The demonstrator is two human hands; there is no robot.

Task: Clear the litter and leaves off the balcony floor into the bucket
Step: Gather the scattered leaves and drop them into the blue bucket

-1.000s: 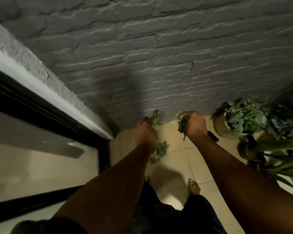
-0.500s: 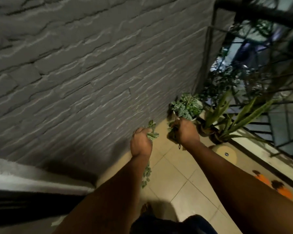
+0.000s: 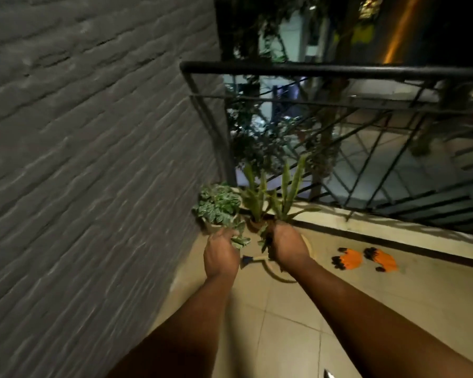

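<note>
Leaves [image 3: 239, 240] filled both fists: my left hand [image 3: 220, 255] and right hand [image 3: 286, 248] clutched sprigs over the cream bucket [image 3: 279, 275]; best released low, squarely above its rim.

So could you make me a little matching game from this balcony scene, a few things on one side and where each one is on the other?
Things:
1. left hand
2. gloves
3. leafy pot plant
4. railing

Places or states:
A. lying on the floor tiles, right of the hands
B. in the corner by the grey wall
C. holding green leaves
D. running along the balcony edge, above the plants

Pairs: 1-C, 2-A, 3-B, 4-D
</note>
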